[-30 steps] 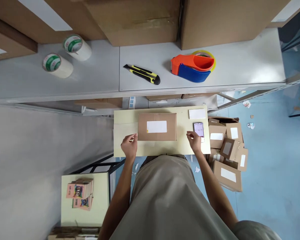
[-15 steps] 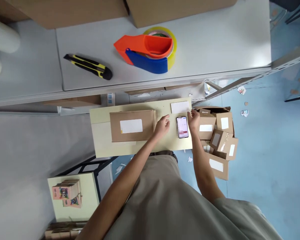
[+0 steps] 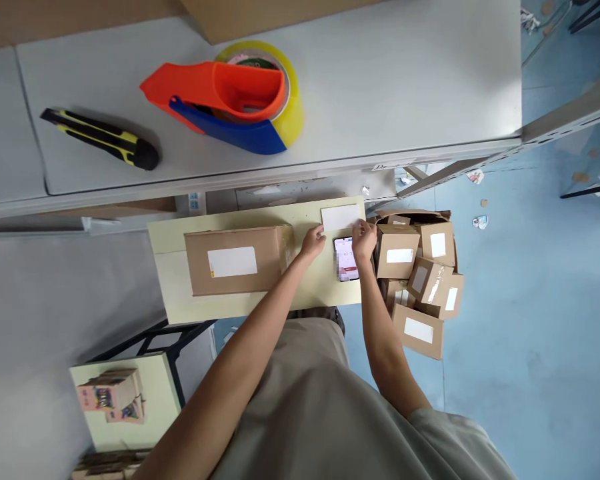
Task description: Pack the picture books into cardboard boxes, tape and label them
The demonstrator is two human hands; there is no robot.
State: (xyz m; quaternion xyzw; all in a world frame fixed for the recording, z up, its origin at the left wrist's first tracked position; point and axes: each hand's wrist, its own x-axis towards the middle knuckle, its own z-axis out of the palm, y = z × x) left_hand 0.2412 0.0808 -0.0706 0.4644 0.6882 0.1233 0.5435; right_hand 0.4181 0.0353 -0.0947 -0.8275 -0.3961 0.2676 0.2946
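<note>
A white paper slip (image 3: pixel 341 217) lies flat near the far right corner of the pale yellow table (image 3: pixel 240 215). At its lower left corner, the fingers of my left hand (image 3: pixel 313 243) are pinched together on the edge. My right hand (image 3: pixel 364 240) is closed at the slip's lower right corner. Between the hands, nearer my body, a phone (image 3: pixel 347 259) lies with its screen lit, its right edge partly covered by my right wrist. Left of my left hand rests a closed cardboard box (image 3: pixel 270 260) with a white label on top.
On the grey shelf (image 3: pixel 380 87) lie an orange and blue tape dispenser (image 3: pixel 230 100) and a yellow-black box cutter (image 3: pixel 103 139). Several labelled boxes (image 3: pixel 400 253) fill a large carton beside the table's right end. A lower side table (image 3: pixel 155 400) holds pink packages (image 3: pixel 111 397).
Both hands have moved to the slip's near corners and closed on them. My view has shifted, so the shelf items appear farther left and larger.
</note>
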